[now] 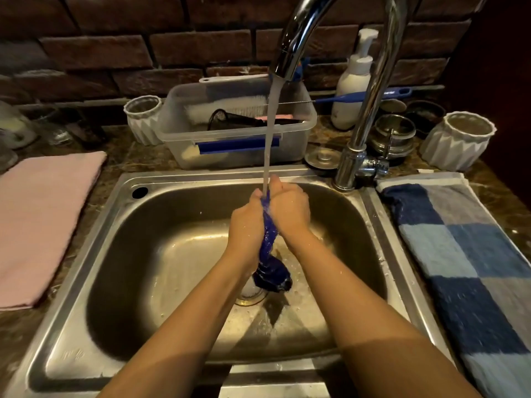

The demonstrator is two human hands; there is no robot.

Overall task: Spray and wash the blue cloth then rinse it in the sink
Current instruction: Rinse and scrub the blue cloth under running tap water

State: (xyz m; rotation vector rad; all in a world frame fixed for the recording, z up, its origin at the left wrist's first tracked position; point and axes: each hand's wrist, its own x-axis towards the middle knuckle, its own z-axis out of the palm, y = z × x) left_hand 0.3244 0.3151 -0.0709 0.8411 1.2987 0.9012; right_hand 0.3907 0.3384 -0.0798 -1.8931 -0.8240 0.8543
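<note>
A dark brown speckled stone surface [120, 156] runs under a wall of dark red bricks, and a stainless steel sink [201, 179] with one deep basin is set in its middle. At the right of the sink a towel with blue, grey and pale blue checks [465, 259] lies flat on the surface, and at the left lies a folded pink cloth [43, 222]. Behind the sink stands a clear plastic box [235, 133] with brushes inside, and beside it, at the right corner, rises a tall curved chrome tap [370, 90]. Two white ribbed pots stand on the surface, one [143, 119] at the left of the box and one [457, 139] at the far right, and a white pump bottle [352, 81] is behind the tap. Over the basin the left hand [247, 222] and the right hand [288, 208] are close together, both with curled fingers, gripping the wet dark blue cloth [270, 239] between them. The cloth is twisted into a rope and hangs down, its lower end just above the round drain [250, 294]. A thin stream of water [271, 124] falls from the tap onto the top of the cloth
</note>
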